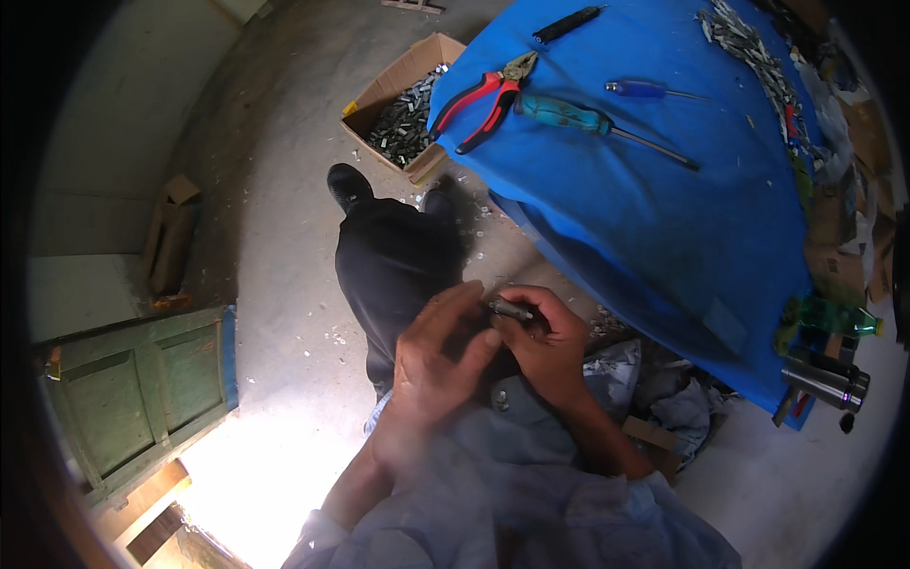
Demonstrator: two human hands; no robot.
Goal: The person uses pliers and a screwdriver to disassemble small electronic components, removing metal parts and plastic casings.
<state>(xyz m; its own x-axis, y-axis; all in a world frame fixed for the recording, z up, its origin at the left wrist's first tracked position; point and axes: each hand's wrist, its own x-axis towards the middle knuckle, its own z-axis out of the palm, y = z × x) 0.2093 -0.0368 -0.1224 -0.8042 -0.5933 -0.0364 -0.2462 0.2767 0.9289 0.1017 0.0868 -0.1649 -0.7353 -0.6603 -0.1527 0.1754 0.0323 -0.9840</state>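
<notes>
Above my lap, my right hand (548, 343) pinches a small grey metal cylinder (512, 309) between thumb and fingers. Close beside it, my left hand (438, 353) has its fingers stretched out and its thumb apart, with nothing visible in it. On the blue-covered table ahead lie combination pliers (485, 99) with red and black handles. Next to them are a large screwdriver (569, 115) with a teal handle and a smaller screwdriver (640, 89) with a blue handle. A black, pen-like tool (567, 26) rests farther back.
A cardboard box (384, 88) full of small metal pieces stands on the floor left of the table (664, 204). More metal pieces (744, 43) are heaped at the far right. A steel flask (825, 381) and a green bottle (842, 318) sit by the right edge. Green panelling (137, 403) stands at left.
</notes>
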